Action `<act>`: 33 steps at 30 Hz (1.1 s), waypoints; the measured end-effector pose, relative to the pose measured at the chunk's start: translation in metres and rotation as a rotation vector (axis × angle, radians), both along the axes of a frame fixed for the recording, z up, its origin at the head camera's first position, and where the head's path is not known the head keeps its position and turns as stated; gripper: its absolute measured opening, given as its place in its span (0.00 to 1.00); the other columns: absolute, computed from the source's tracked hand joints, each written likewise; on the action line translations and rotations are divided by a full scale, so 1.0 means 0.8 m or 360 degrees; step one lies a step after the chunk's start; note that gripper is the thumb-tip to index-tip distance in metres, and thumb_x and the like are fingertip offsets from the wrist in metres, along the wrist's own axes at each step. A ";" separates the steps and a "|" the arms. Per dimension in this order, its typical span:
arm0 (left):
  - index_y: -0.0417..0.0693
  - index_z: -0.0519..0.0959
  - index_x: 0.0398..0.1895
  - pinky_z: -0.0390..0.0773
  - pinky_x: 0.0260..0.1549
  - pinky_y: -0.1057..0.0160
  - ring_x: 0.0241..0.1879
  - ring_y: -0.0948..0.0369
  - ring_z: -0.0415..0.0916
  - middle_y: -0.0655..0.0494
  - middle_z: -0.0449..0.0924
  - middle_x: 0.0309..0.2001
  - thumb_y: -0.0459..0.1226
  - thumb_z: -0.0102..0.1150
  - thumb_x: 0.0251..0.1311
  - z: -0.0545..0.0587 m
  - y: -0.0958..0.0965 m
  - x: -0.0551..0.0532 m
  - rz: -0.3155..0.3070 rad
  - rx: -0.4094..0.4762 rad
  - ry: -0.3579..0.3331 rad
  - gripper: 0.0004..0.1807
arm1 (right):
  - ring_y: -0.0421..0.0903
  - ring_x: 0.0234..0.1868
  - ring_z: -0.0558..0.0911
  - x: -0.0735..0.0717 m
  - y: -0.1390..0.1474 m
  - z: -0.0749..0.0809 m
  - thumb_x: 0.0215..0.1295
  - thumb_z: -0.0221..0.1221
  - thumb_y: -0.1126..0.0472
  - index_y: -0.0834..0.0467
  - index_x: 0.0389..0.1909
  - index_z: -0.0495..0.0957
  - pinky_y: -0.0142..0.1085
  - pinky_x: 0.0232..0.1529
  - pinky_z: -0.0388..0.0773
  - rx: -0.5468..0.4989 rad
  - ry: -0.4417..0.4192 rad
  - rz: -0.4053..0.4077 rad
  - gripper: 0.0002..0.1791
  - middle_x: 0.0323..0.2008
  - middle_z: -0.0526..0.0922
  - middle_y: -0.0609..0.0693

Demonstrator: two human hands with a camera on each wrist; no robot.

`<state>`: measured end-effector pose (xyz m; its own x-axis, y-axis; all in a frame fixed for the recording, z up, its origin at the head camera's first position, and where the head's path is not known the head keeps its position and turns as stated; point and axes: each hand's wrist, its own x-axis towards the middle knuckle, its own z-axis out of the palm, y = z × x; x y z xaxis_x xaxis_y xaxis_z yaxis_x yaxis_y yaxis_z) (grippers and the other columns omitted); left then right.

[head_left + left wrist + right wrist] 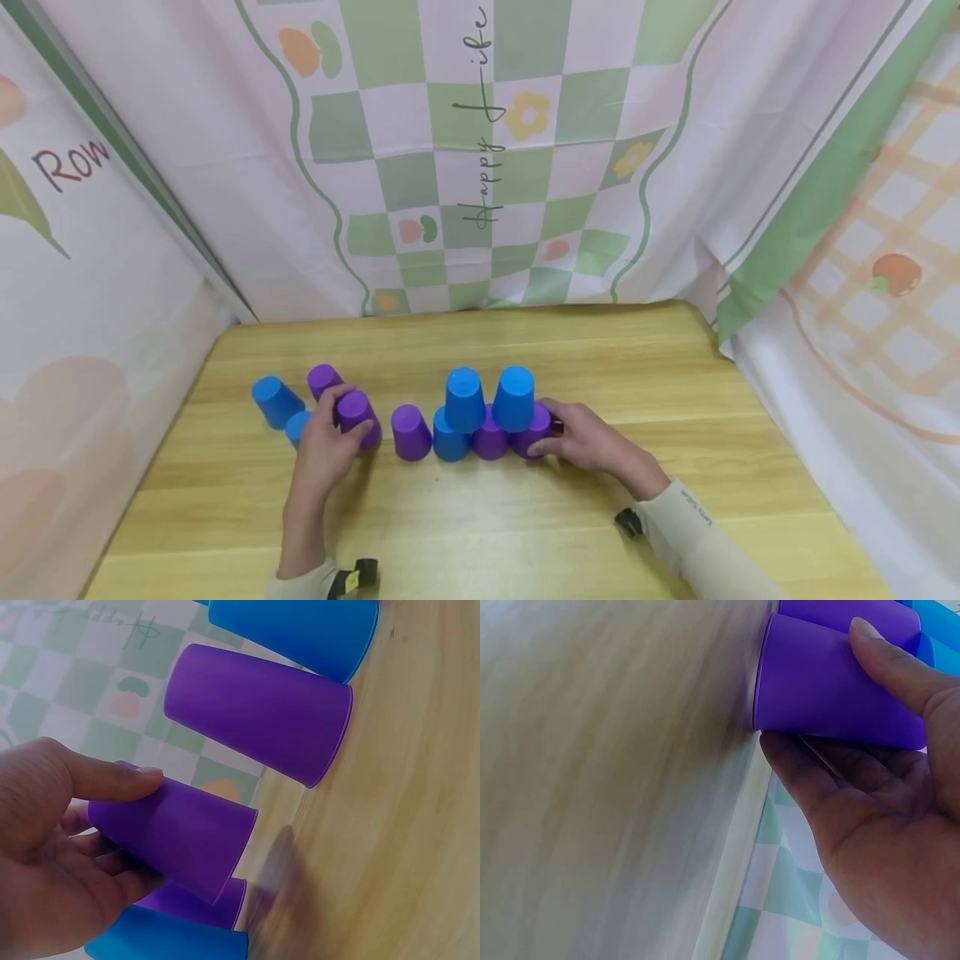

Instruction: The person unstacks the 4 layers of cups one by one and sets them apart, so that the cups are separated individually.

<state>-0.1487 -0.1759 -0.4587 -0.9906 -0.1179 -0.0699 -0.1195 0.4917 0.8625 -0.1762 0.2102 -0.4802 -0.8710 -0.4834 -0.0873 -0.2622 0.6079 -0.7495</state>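
Note:
My left hand grips an upside-down purple cup between thumb and fingers; the left wrist view shows its rim held off the table. To its right stands a bottom row of upside-down cups: a purple cup, a blue cup, a middle purple cup and an end purple cup. Two blue cups, one at the left and one at the right, rest on top of that row. Around the end purple cup, my right hand has its thumb and fingers, with the rim at the table.
Left of my left hand are a blue cup, a partly hidden blue cup and another purple cup. The wooden table meets a patterned cloth at the back. Cloth also hangs at both sides.

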 end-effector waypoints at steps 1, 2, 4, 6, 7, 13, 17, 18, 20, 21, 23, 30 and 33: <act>0.47 0.61 0.70 0.68 0.64 0.41 0.69 0.41 0.60 0.38 0.63 0.69 0.32 0.59 0.64 -0.001 0.000 0.000 0.0003 -0.0003 -0.0009 0.32 | 0.38 0.46 0.80 0.000 0.000 0.000 0.57 0.69 0.47 0.43 0.49 0.76 0.41 0.53 0.79 -0.0001 -0.0001 0.0003 0.20 0.43 0.82 0.36; 0.47 0.61 0.70 0.68 0.64 0.41 0.69 0.41 0.60 0.38 0.63 0.69 0.32 0.58 0.64 -0.001 0.000 0.000 0.0004 -0.0004 -0.0013 0.32 | 0.38 0.46 0.80 -0.001 0.000 0.000 0.57 0.69 0.47 0.43 0.49 0.76 0.41 0.53 0.79 -0.0001 0.0000 0.0007 0.20 0.43 0.82 0.36; 0.48 0.60 0.70 0.67 0.64 0.41 0.70 0.41 0.60 0.38 0.62 0.70 0.32 0.58 0.64 -0.001 0.001 0.000 0.0010 -0.0007 -0.0027 0.32 | 0.38 0.46 0.80 -0.001 0.000 0.000 0.57 0.69 0.47 0.42 0.49 0.76 0.40 0.53 0.79 0.0003 0.0002 0.0013 0.20 0.43 0.82 0.36; 0.48 0.60 0.70 0.67 0.64 0.40 0.70 0.40 0.60 0.38 0.62 0.70 0.32 0.59 0.64 0.000 0.002 0.000 0.0011 -0.0009 -0.0035 0.32 | 0.38 0.46 0.80 -0.001 0.001 -0.001 0.58 0.68 0.47 0.43 0.50 0.76 0.40 0.53 0.80 0.0001 0.0014 0.0021 0.20 0.43 0.82 0.36; 0.49 0.61 0.70 0.67 0.64 0.40 0.70 0.41 0.60 0.38 0.62 0.70 0.32 0.59 0.64 0.000 0.002 0.000 0.0018 -0.0015 -0.0047 0.32 | 0.38 0.46 0.80 -0.001 0.001 -0.001 0.58 0.68 0.47 0.43 0.50 0.76 0.41 0.52 0.80 0.0000 0.0019 0.0022 0.20 0.43 0.82 0.36; 0.48 0.61 0.70 0.68 0.63 0.40 0.69 0.40 0.60 0.38 0.63 0.69 0.30 0.59 0.63 -0.001 0.003 -0.001 0.0024 -0.0026 -0.0080 0.32 | 0.38 0.47 0.81 -0.001 0.001 -0.002 0.58 0.68 0.47 0.44 0.50 0.76 0.40 0.53 0.80 -0.0008 0.0032 0.0029 0.21 0.44 0.82 0.36; 0.48 0.61 0.70 0.70 0.61 0.40 0.68 0.40 0.62 0.38 0.64 0.68 0.31 0.58 0.63 -0.004 0.003 -0.001 0.0021 -0.0049 -0.0087 0.32 | 0.37 0.46 0.81 -0.001 0.001 -0.001 0.58 0.69 0.48 0.43 0.49 0.76 0.39 0.52 0.80 -0.0010 0.0028 0.0030 0.20 0.43 0.82 0.35; 0.48 0.61 0.70 0.71 0.61 0.40 0.68 0.40 0.62 0.38 0.64 0.68 0.30 0.58 0.63 -0.005 0.003 -0.001 0.0019 -0.0052 -0.0087 0.32 | 0.37 0.46 0.81 -0.001 0.000 -0.001 0.57 0.69 0.48 0.43 0.49 0.76 0.39 0.52 0.80 -0.0012 0.0026 0.0030 0.20 0.43 0.82 0.35; 0.49 0.61 0.70 0.71 0.61 0.40 0.68 0.40 0.62 0.38 0.64 0.68 0.30 0.58 0.63 -0.006 0.003 -0.002 0.0018 -0.0053 -0.0093 0.32 | 0.37 0.46 0.81 -0.001 0.000 0.000 0.57 0.69 0.48 0.43 0.49 0.76 0.39 0.53 0.80 -0.0013 0.0020 0.0028 0.20 0.43 0.82 0.36; 0.49 0.61 0.70 0.71 0.61 0.40 0.68 0.40 0.62 0.38 0.64 0.68 0.30 0.58 0.63 -0.007 0.003 -0.002 0.0017 -0.0050 -0.0095 0.32 | 0.37 0.46 0.81 0.000 0.000 0.000 0.57 0.69 0.48 0.43 0.50 0.76 0.39 0.53 0.80 -0.0013 0.0016 0.0026 0.20 0.43 0.82 0.36; 0.49 0.61 0.70 0.70 0.61 0.40 0.68 0.40 0.62 0.38 0.64 0.68 0.30 0.58 0.63 -0.007 0.003 -0.003 0.0014 -0.0051 -0.0102 0.32 | 0.37 0.47 0.80 0.000 0.000 0.000 0.58 0.68 0.47 0.43 0.51 0.76 0.40 0.53 0.80 -0.0009 0.0013 0.0026 0.21 0.44 0.82 0.36; 0.49 0.61 0.70 0.70 0.61 0.40 0.68 0.40 0.62 0.37 0.64 0.68 0.30 0.58 0.64 -0.007 0.005 -0.003 0.0007 -0.0061 -0.0128 0.32 | 0.38 0.48 0.80 -0.001 0.000 0.000 0.58 0.68 0.47 0.44 0.52 0.76 0.41 0.54 0.80 -0.0007 0.0015 0.0027 0.22 0.45 0.82 0.37; 0.49 0.60 0.70 0.72 0.60 0.41 0.67 0.40 0.63 0.37 0.64 0.67 0.30 0.57 0.64 -0.007 0.005 -0.003 0.0009 -0.0071 -0.0130 0.32 | 0.38 0.47 0.81 -0.001 0.001 0.000 0.58 0.68 0.47 0.45 0.51 0.76 0.41 0.53 0.80 -0.0004 0.0012 0.0028 0.21 0.44 0.82 0.37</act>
